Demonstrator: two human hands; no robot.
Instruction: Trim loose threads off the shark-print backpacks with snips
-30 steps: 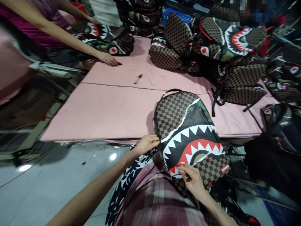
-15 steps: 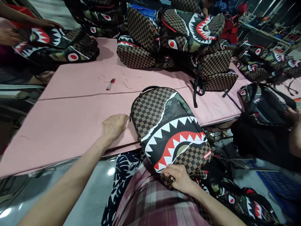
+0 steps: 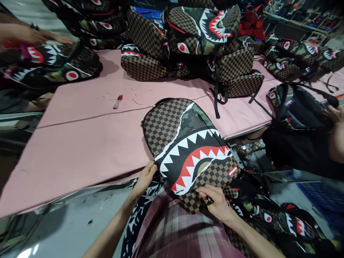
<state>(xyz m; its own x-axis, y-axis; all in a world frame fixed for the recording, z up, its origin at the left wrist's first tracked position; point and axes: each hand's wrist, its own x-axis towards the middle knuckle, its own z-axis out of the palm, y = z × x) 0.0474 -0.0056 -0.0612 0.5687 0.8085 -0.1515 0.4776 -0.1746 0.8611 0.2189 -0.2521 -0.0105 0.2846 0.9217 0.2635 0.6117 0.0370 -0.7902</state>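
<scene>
A checkered backpack (image 3: pixel 185 143) with a torn-edge camouflage panel and a shark-mouth print lies tilted across the table's front edge and my lap. At its lower left side, my left hand (image 3: pixel 147 175) is closed, fingertips pinching the bag's edge. My right hand (image 3: pixel 215 202) rests curled against the bottom of the bag's front. A small dark item shows between its fingers, too little of it visible to name. The zipper pull (image 3: pixel 142 124) sticks out at the bag's upper left edge.
A pink-covered table (image 3: pixel 88 150) carries a red-capped pen (image 3: pixel 117 102), loose threads and a pile of similar backpacks (image 3: pixel 199 32). Co-workers' hands handle bags at left and right. More backpacks (image 3: pixel 268 218) lie low on my right, near a blue crate (image 3: pixel 319 204).
My left hand has left the zipper pull and come down along the bag's side to its lower left edge. My right hand has shifted slightly right along the bottom. The view has moved a little.
</scene>
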